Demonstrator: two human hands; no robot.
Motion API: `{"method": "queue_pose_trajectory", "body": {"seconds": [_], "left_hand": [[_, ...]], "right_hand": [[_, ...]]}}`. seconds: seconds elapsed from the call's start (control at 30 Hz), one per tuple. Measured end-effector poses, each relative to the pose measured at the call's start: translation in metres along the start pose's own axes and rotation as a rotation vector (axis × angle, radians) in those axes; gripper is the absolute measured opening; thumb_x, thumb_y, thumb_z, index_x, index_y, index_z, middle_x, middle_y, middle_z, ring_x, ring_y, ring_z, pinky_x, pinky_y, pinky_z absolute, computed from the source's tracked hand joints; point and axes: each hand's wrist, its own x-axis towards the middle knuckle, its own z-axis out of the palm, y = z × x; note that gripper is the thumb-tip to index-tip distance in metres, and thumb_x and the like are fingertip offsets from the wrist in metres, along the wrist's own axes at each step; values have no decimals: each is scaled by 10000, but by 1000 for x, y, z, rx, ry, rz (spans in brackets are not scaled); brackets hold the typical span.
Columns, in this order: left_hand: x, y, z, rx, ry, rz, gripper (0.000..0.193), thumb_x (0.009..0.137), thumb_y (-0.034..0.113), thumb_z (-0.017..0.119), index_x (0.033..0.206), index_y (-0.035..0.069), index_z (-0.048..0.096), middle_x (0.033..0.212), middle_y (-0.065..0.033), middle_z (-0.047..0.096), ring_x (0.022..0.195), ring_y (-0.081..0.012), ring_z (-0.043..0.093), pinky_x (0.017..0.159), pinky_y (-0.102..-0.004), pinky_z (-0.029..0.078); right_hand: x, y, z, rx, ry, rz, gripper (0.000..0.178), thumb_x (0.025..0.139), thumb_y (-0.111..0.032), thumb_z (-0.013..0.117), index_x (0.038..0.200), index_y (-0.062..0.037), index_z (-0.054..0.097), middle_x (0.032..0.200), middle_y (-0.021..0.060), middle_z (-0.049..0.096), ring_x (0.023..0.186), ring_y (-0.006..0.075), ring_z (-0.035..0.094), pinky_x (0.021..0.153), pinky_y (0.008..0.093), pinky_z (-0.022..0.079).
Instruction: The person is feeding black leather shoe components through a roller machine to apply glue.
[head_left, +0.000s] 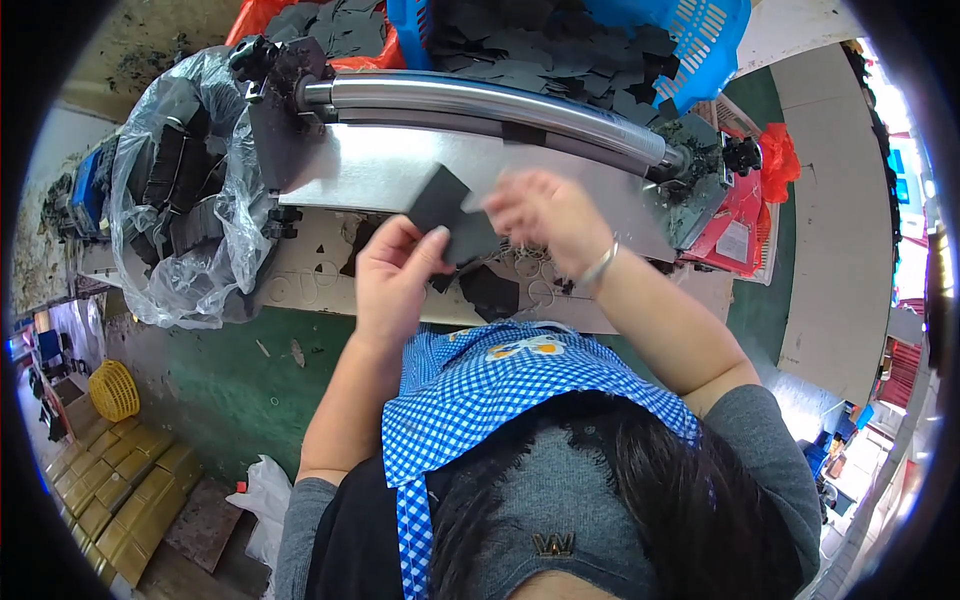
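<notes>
My left hand (393,268) is closed, pinching flat black sheet pieces (441,200) between thumb and fingers, above the front edge of a shiny metal plate (385,165). The pieces look thin and square-cornered, with a notch between two of them; whether more lie beneath is hidden. Just right of them, my right hand (548,218) has loosely bent fingers, somewhat blurred, and nothing shows in it. A bracelet circles that wrist. Beyond both hands, a long steel roller (490,108) spans the plate, with a dark strip (525,134) below it.
Behind the roller stands a blue basket (722,45) heaped with black pieces, beside a red bag (250,18). A clear plastic bag (225,285) of stacked black pieces is at left. Black scraps (490,292) and rubber bands (541,292) lie in front; a red box (722,235) sits right.
</notes>
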Motion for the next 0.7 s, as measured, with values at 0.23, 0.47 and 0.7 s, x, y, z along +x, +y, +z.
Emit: {"method": "queue_pose_trajectory", "body": {"seconds": [0.23,0.47,0.7], "left_hand": [[-11,-74,-7,948,-134,276,167,770,73,669,910,9,604,775,-74,627,686,-211,611,587,-287,489],[5,-140,-3,1654,-643,268,304,794,135,505,1068,26,576,1140,-116,527,1062,-296,505,861,-391,451],[12,-133,0,1652,-673,249,176,780,140,516,898,21,572,1025,-135,512,1027,-301,495,824,-401,455]], "right_hand": [[13,5,-31,-1,-53,199,196,895,-203,567,835,-17,579,678,55,620,474,93,538,416,197,422],[29,-20,-21,323,163,142,181,896,-220,562,921,-46,603,752,21,620,579,81,558,502,205,458],[-19,3,-36,200,-39,120,206,901,-254,556,908,-49,579,748,23,609,597,80,564,536,196,451]]}}
